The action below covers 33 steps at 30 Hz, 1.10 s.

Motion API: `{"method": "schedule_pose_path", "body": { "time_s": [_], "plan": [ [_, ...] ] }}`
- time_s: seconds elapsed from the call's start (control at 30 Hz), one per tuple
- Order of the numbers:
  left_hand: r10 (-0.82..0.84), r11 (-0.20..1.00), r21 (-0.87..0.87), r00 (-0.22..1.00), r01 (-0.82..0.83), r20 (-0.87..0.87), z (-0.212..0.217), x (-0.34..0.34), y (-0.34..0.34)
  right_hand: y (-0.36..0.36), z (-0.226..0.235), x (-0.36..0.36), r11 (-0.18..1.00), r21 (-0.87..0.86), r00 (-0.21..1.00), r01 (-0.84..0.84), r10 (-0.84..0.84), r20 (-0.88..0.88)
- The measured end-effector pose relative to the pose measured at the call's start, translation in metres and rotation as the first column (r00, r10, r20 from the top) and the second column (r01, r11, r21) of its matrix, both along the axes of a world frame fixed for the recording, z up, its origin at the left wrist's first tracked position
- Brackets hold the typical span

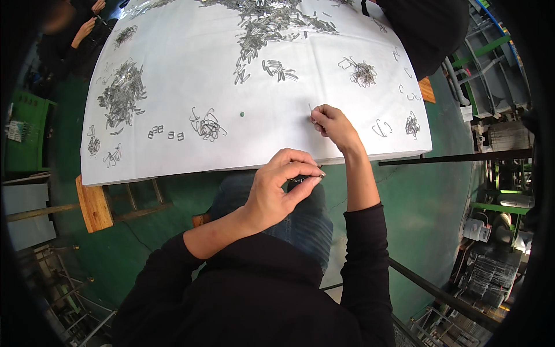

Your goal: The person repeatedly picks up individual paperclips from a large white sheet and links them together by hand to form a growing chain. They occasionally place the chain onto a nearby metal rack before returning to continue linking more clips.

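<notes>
Above my lap, just off the near edge of the white table point(260, 139), my left hand point(272, 188) is closed in a pinch. Something small and dark with a metallic glint point(296, 180) sits between its thumb and fingers; its kind is too hidden to tell. My right hand point(335, 128) is over the tabletop, its fingers curled around a thin metal wire piece point(310, 108) whose end sticks out past the thumb. A tangled heap of bent wire hooks point(208, 127) lies left of my hands. Closer to the right hand are a few loose wire hooks point(382, 128).
A large spread of narrow metal links point(266, 26) covers the far middle. Another pile point(122, 92) lies at left, near several small rectangular pieces point(171, 135). More hooks point(363, 74) are at right. Other people sit at the far corners. A wooden stool point(94, 205) stands below.
</notes>
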State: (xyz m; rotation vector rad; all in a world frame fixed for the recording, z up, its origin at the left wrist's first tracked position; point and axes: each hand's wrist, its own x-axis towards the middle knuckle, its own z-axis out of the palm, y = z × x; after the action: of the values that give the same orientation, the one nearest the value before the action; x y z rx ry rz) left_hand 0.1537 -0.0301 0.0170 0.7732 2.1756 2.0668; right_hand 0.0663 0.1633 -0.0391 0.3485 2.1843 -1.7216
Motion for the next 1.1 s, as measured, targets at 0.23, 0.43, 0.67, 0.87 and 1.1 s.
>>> {"method": "schedule_pose_path", "body": {
  "time_s": [0.23, 0.43, 0.67, 0.87, 1.1],
  "plan": [
    [0.030, 1.000, -0.005, 0.999, -0.030, -0.040, 0.002, -0.003, 0.001, -0.015, 0.053, 0.065, 0.860, -0.447, 0.946, 0.246, -0.313, -0.081],
    [0.087, 0.996, 0.004, 0.994, -0.087, -0.073, 0.003, -0.004, 0.005, -0.049, 0.087, 0.130, 0.817, -0.483, 0.829, 0.316, -0.485, -0.278],
    [0.116, 0.993, 0.003, 0.983, -0.117, -0.140, 0.003, -0.004, 0.009, -0.067, 0.078, 0.137, 0.791, -0.452, 0.709, 0.413, -0.591, -0.386],
    [0.112, 0.994, 0.000, 0.982, -0.114, -0.153, -0.004, -0.003, 0.013, -0.080, 0.064, 0.132, 0.777, -0.440, 0.560, 0.450, -0.629, -0.539],
    [0.140, 0.924, -0.261, 0.884, -0.278, -0.446, -0.061, -0.117, 0.022, -0.070, 0.064, 0.139, 0.773, -0.401, 0.509, 0.492, -0.629, -0.588]
  ]
}}
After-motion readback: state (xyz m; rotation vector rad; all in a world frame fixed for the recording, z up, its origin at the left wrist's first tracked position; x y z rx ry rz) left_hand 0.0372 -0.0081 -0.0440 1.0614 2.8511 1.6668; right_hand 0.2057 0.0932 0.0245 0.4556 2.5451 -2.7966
